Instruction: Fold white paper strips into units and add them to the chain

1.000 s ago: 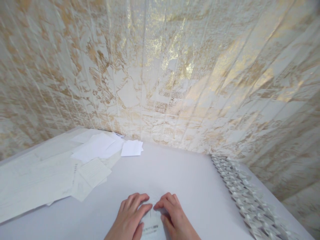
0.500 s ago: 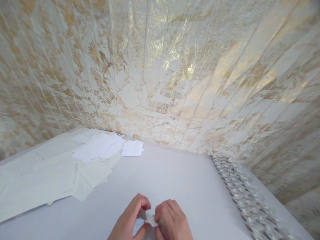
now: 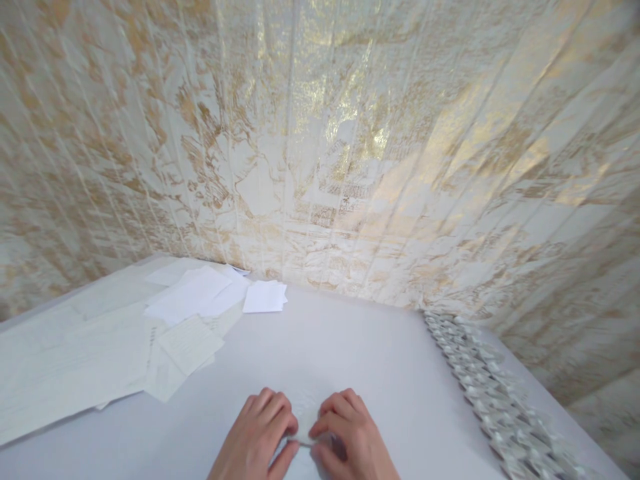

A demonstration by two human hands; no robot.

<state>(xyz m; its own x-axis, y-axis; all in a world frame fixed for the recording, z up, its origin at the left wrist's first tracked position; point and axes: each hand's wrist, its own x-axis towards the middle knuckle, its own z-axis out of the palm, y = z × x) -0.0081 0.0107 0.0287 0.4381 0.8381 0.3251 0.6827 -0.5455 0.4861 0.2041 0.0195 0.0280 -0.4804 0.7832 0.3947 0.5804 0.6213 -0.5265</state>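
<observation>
A small piece of folded white paper [image 3: 303,437] lies low in the middle of the head view, between my two hands. My left hand [image 3: 263,427] pinches its left end, with the fingers on top and the thumb on the near side. From the right, my right hand [image 3: 350,430] holds the other end the same way, fingers curled and thumb below. Much of the paper is hidden by the fingers, so its folds cannot be made out.
Loose sheets of paper [image 3: 75,353] overlap on the white table [image 3: 340,353] at the left. Near the back edge sits a small stack of white paper squares [image 3: 264,297]. Rows of folded paper pieces [image 3: 480,387] run along the right side. A gold-patterned curtain [image 3: 310,133] hangs behind.
My left hand has turned more palm-down, its fingers closing onto the paper. The paper has gone from tilted up to lying flatter between both hands.
</observation>
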